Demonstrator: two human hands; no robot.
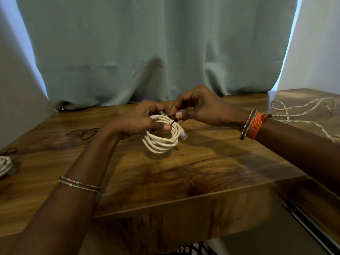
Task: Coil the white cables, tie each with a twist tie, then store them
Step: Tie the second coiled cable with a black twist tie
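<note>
Coil (161,138) sits mid-table, a bit far of centre, lifted at its far edge by both hands. Left hand (137,120) grips the coil's far-left arc, fingers curled over the loops, thumb pressed flat on top. Right hand (198,107) pinches a black tie (173,120) between thumb and forefinger right at the coil's far rim; other fingers curled. Tie wraps across the loops there. One clear plug (184,134) pokes out on the coil's right side, another (162,113) at the far edge between the hands.

Table (211,162): the top steps down to a lower ledge along an edge near and right of the coil. Far edge touches the curtain (156,43), so no room behind the hands.

Left side: spare black ties (86,132) lie well apart from the coil, another tie (9,150) near the left edge. A second coil (5,165), half cut off by the frame, sits at the left edge.

Right side: loose cable (303,111) sprawls over the far-right corner, well apart from the hands. Bare wood between the coil and that cable, and near of the coil up to the step.

Bangles on both wrists, orange band (254,126) on the right.
</note>
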